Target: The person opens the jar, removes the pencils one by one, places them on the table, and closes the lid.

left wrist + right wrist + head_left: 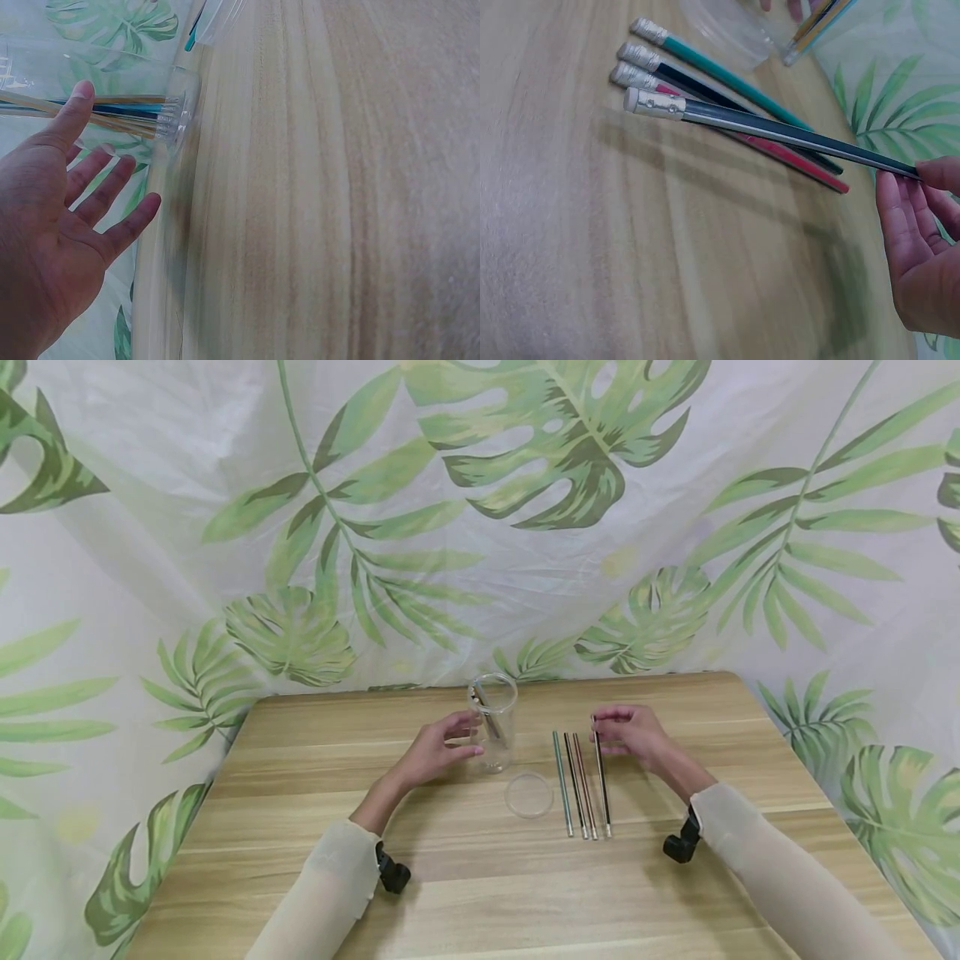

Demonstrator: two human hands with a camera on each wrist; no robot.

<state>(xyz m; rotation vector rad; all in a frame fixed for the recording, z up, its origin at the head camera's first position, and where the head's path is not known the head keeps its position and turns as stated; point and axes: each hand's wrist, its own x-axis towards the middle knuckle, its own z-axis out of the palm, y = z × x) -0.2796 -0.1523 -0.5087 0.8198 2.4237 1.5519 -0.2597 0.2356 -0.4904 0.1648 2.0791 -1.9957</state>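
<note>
While the right hand (633,735) pinches the dark pencil (602,778) near one end, right of the frame's centre, a light, level grip would serve best, with the eraser end lifted clear of the three pencils (576,785) beside it. Fingers apart, the left hand (438,749) should steady the upright clear cup (498,750) at centre without squeezing its thin-looking wall.

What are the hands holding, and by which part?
The right hand pinches a slender, dark pencil by the end opposite its pale eraser. The left hand shows no clear grip on the transparent, round plastic cup beside it; contact is unclear.
</note>
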